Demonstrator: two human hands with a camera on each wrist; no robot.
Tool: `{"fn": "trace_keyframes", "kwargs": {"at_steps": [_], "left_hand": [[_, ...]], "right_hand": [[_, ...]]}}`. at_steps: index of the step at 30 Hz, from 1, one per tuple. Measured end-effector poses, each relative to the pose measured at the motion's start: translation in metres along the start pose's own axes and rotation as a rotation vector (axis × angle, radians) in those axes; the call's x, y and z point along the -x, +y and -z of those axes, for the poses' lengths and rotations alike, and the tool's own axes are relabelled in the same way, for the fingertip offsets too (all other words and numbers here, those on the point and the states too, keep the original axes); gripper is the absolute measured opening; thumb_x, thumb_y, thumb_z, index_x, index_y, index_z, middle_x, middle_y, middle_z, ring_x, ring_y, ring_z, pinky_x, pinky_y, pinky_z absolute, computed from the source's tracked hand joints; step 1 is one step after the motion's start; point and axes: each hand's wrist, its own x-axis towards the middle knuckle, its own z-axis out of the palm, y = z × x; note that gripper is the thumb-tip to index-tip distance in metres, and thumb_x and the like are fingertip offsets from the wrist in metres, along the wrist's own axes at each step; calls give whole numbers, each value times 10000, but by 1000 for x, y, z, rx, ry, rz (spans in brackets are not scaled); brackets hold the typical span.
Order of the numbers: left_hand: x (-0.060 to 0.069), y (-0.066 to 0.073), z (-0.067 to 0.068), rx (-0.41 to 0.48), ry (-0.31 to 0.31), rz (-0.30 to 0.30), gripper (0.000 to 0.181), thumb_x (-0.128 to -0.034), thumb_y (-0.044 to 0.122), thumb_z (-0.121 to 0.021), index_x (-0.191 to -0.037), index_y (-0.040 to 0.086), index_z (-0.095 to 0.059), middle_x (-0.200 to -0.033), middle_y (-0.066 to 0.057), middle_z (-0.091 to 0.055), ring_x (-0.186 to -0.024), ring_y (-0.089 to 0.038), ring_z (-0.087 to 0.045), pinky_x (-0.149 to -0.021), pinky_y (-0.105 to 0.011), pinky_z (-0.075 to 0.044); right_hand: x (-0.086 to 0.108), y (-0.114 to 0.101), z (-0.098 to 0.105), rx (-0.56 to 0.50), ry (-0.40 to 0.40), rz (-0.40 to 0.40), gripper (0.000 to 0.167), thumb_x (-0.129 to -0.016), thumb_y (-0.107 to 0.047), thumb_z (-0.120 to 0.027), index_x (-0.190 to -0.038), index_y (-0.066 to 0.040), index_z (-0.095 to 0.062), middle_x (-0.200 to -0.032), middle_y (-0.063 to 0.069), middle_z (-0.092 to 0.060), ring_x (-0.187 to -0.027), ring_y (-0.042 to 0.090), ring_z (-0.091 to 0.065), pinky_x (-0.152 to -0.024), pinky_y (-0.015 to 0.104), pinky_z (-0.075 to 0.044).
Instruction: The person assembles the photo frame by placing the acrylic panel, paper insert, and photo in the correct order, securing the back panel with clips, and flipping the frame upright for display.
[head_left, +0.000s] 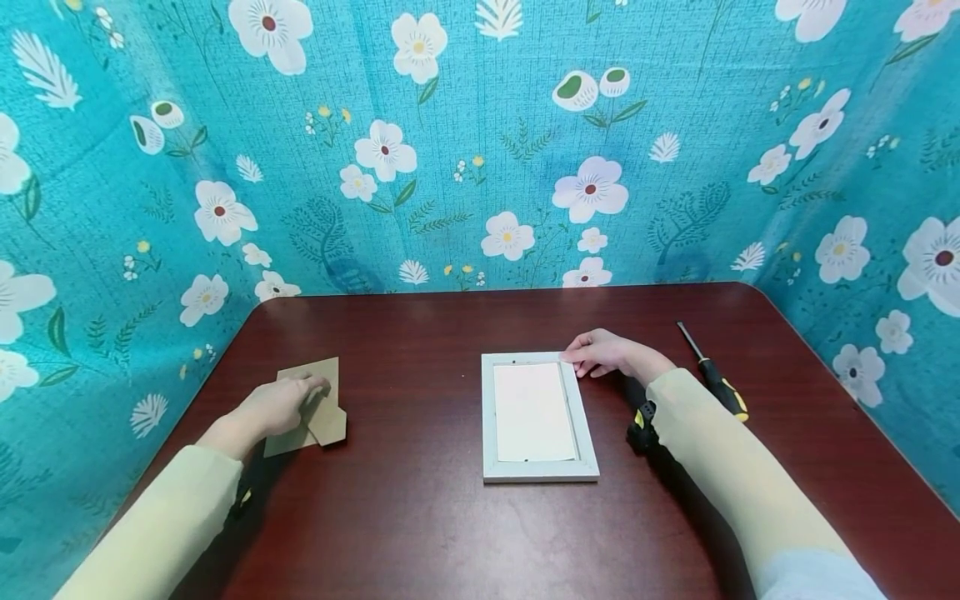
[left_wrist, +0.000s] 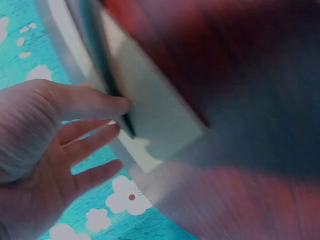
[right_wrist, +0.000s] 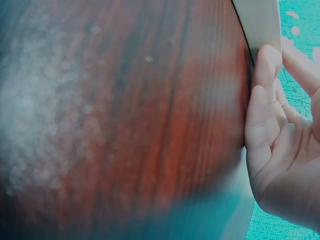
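Note:
A pale picture frame [head_left: 493, 417] lies on the table with a white sheet [head_left: 532, 412] inside its border. At the frame's far right corner, my right hand [head_left: 607, 353] pinches the edge between thumb and fingers. In the right wrist view, the right hand [right_wrist: 285, 135] has its fingertips at the frame's side [right_wrist: 260, 22]. To the left lies a brown backing board [head_left: 327, 379] with an angled flap [head_left: 327, 427]. My left hand [head_left: 281, 406] pinches a part of that board. The left wrist view shows the left hand's thumb and fingers [left_wrist: 97, 102] at a thin dark edge over the board [left_wrist: 160, 115].
A screwdriver [head_left: 723, 387] with a black and yellow handle lies right of my right forearm. The dark red table [head_left: 412, 517] has a floral blue cloth [head_left: 465, 167] behind it and at its sides. Dark wrist gear [head_left: 641, 429] sits under the right sleeve.

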Motion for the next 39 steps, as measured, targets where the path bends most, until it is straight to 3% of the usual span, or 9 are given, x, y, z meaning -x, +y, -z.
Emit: {"fn": "trace_keyframes", "kwargs": {"at_steps": [5,11,19,28,34,39], "left_hand": [[5,-6,-5,-62,89,-65,423,-745,-136,-681,-1123,51,-656,-1048,-134,-660,-856,-269,-639,-714,-444,-542],[12,-9,-7,-179,147,-168,368,-799,-68,-721,-1147,37,-657,-1061,-138,-678,-892,-279,-668,-731,-420,-550],[16,-10,-8,-466,106,-280,529,-724,-52,-802,-1219,9,-625,-1082,-157,-681,-866,-265,-686,-733,-409,-552],[17,-9,-7,-474,101,-275,588,-682,-43,-836,-1228,8,-623,-1102,-172,-678,-931,-301,-679,-782,-521,-523],[9,-5,3,-477,169,-294,554,-698,-68,-818,-1214,-10,-624,-1086,-184,-676,-837,-277,-688,-709,-420,-554],[-1,8,12,-524,219,-346,529,-720,-68,-804,-1213,-10,-622,-1069,-178,-676,-728,-246,-677,-627,-373,-553]], "right_hand": [[0,1,0,4,2,18,375,-929,-282,-668,-1135,20,-588,-733,28,-642,-684,118,-613,-640,279,-498],[0,2,0,14,8,17,393,-928,-292,-670,-1144,26,-588,-741,37,-646,-687,125,-615,-642,281,-503],[3,2,-4,3,25,-2,386,-931,-296,-668,-1142,21,-605,-761,54,-644,-685,143,-612,-655,280,-517],[4,5,-5,-16,7,1,398,-957,-291,-630,-1183,34,-584,-761,45,-657,-708,136,-622,-687,285,-522],[3,2,-3,-16,13,8,401,-957,-291,-633,-1183,36,-581,-761,41,-656,-714,131,-626,-701,287,-528],[2,1,0,-13,17,6,417,-958,-298,-630,-1200,37,-575,-773,44,-661,-721,136,-625,-706,285,-528]]}}
